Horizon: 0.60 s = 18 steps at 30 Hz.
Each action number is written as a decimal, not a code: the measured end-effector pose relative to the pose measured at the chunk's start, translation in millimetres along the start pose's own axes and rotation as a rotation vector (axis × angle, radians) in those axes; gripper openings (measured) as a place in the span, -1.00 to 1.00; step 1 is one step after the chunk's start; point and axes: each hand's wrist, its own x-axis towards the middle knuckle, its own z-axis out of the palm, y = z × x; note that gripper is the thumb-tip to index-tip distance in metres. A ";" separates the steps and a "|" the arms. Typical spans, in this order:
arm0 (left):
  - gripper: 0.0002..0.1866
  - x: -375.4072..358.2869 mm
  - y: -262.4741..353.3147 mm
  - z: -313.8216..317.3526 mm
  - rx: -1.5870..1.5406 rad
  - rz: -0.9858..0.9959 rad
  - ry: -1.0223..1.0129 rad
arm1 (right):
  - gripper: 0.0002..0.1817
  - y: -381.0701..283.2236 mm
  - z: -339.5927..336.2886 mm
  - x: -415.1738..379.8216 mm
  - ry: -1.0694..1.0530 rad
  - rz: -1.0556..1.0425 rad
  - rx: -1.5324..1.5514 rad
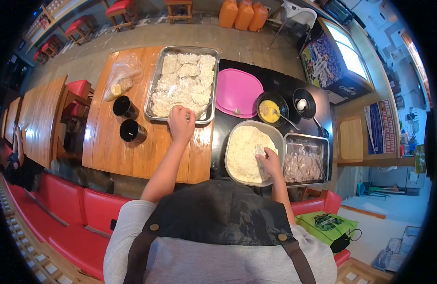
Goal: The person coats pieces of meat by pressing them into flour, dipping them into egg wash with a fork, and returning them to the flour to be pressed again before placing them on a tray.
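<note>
I'd lightly press crumbs around the pale piece my right hand loosely pinches in the near tub; my left hand curls at the far-left tray's near edge, its hold unclear.

On the wooden tabletop we are seeing a tray at the far right corner; on the black tabletop, a tub by the near edge.

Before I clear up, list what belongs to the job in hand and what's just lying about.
Likely the job:
coating tub
coated pieces
uncoated pieces
yellow mix

Seemingly lying about:
black cups
orange jugs
green bag
white chair
</note>
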 end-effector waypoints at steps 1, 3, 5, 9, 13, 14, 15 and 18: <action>-0.91 -0.8 0.0 -0.6 -0.001 -0.001 -0.001 | -0.70 -0.5 -0.5 0.4 -0.014 0.010 -0.016; -0.92 -2.7 0.2 -3.3 0.014 0.030 0.013 | -0.69 -3.1 -1.2 0.1 -0.029 0.020 -0.034; -0.92 -5.0 1.6 -5.4 0.005 0.041 0.012 | -0.68 -6.5 -1.0 -0.8 -0.023 0.030 0.005; -0.90 -10.8 6.1 -12.5 -0.012 0.090 -0.043 | -0.68 -7.5 -1.4 -0.7 -0.036 0.044 0.073; -0.86 -8.9 19.1 -17.9 -0.044 0.176 -0.161 | -0.67 -7.2 -1.9 0.1 -0.028 0.044 -0.022; -0.83 -4.4 25.8 -14.0 -0.025 0.202 -0.075 | -0.67 -3.3 -1.0 1.0 -0.037 0.039 -0.021; -0.80 0.3 30.8 -10.2 -0.007 0.229 0.011 | -0.67 -1.2 0.2 1.3 -0.037 0.039 -0.021; -0.82 15.1 38.7 -2.5 0.103 0.206 -0.110 | -0.67 1.0 1.6 1.6 -0.027 0.034 -0.014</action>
